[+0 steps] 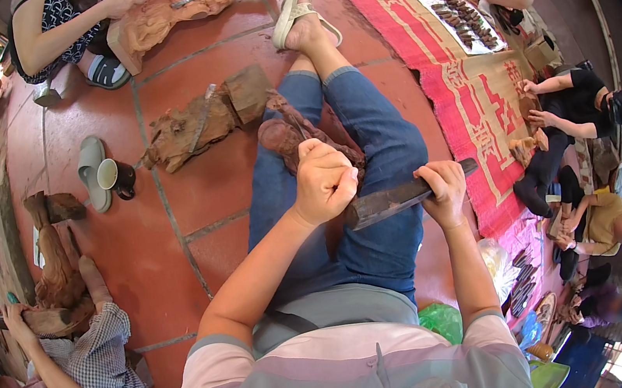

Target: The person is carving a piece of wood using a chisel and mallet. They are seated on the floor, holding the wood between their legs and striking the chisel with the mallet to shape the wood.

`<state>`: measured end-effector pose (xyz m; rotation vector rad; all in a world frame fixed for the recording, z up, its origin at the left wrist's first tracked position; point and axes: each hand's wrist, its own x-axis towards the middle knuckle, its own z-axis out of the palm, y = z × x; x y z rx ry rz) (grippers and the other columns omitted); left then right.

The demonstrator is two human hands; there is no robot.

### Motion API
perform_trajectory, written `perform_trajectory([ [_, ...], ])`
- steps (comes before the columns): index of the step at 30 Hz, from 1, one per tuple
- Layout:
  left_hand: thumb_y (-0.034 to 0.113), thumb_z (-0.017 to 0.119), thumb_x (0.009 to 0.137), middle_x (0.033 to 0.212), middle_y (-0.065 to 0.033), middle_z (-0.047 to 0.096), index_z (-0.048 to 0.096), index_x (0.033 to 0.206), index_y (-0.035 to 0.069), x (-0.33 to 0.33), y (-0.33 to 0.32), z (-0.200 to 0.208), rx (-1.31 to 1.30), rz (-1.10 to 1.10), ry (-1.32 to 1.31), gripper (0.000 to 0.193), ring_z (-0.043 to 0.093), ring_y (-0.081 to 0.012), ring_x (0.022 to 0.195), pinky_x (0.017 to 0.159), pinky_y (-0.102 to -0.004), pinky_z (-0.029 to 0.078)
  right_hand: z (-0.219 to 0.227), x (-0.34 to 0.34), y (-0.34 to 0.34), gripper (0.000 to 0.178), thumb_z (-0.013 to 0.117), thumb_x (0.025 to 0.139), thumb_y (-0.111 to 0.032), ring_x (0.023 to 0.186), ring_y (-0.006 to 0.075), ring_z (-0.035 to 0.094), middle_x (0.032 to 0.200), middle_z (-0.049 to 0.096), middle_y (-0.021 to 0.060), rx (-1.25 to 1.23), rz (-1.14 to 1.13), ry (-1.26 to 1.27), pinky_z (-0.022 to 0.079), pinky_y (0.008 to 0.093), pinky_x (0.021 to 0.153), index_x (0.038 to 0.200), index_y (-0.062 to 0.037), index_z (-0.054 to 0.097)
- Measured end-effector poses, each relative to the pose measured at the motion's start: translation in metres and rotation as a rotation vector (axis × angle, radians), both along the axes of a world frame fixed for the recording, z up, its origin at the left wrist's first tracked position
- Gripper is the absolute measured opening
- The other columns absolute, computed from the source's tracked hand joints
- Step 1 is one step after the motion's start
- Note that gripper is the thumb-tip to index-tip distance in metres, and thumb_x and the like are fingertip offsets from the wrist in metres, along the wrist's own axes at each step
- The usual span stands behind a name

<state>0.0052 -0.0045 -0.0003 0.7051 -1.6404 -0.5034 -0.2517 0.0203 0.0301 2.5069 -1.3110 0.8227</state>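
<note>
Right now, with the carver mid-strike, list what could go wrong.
1. The left hand grips a chisel close against the dark wooden figure; a mis-aimed blow from the flat wooden mallet in the right hand could hit the knuckles.
2. The figure rests on the person's jeans-clad leg, so a slipping chisel could drive into the thigh.
3. The figure seems unclamped and may shift.

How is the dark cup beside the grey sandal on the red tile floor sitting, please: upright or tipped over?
Tipped over: the dark cup lies on its side, its pale mouth facing the grey sandal.
</note>
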Motion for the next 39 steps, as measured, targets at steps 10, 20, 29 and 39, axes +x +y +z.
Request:
perform_trajectory([
  [10,0.010,0.066,0.073,0.065,0.0010,0.055,0.055,0.056,0.010,-0.012,0.012,0.001,0.010,0.035,-0.045,0.021,0.053,-0.0177,0.068,0.080,-0.0351,0.035,0.004,-0.006,0.007,0.031,0.073,0.065,-0.005,0.075,0.0241,0.058,0.080,0.059,0.0030,0.001,0.029,-0.047,0.045,0.0384,0.073,0.091,-0.0132,0.060],
  [20,0.011,0.049,0.083,0.060,0.0025,0.055,0.052,0.049,0.012,0.000,0.004,0.008,0.111,-0.061,0.068,0.034,0.051,-0.0148,0.065,0.079,-0.0325,0.034,0.007,0.002,-0.002,0.031,0.072,0.063,-0.003,0.072,0.0241,0.059,0.080,0.059,0.0031,0.005,0.061,-0.046,0.044,0.0373,0.071,0.090,-0.0123,0.060],
  [29,0.009,0.048,0.081,0.059,0.0024,0.055,0.052,0.049,0.012,0.006,-0.001,0.003,0.081,-0.061,0.062,0.032,0.050,-0.0147,0.065,0.080,-0.0329,0.034,0.005,0.002,-0.003,0.032,0.076,0.068,-0.003,0.071,0.0244,0.058,0.080,0.058,0.0028,-0.012,0.082,-0.038,0.045,0.0384,0.069,0.092,-0.0126,0.057],
  [39,0.004,0.058,0.073,0.061,0.0013,0.055,0.051,0.053,0.010,0.006,0.001,-0.005,0.003,-0.067,0.031,0.022,0.050,-0.0164,0.062,0.076,-0.0339,0.034,0.005,0.000,-0.004,0.032,0.071,0.066,-0.002,0.071,0.0221,0.059,0.080,0.057,0.0010,-0.066,0.104,-0.042,0.045,0.0369,0.070,0.093,-0.0145,0.058],
])
